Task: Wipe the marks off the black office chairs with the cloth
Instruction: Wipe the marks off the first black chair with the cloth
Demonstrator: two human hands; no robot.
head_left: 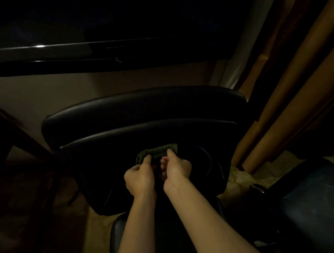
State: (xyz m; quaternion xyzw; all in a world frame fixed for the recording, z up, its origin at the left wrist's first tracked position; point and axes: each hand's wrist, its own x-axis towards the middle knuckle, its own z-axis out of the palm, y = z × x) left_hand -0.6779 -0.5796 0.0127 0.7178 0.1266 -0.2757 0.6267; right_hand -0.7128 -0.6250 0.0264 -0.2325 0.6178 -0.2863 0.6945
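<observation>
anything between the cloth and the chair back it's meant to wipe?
Nothing visible. Both hands, left hand and right hand, pinch the green cloth right in front of the nearer black chair back. Too dark to tell whether the cloth touches it.

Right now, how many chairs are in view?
3. One chair stands furthest, by the wall; a second is in front of it, behind the cloth both hands hold; a third is at lower right. Darkness may hide more.

Dark green cloth (156,153) bunched, seemingly against black chair back (107,165).
</observation>
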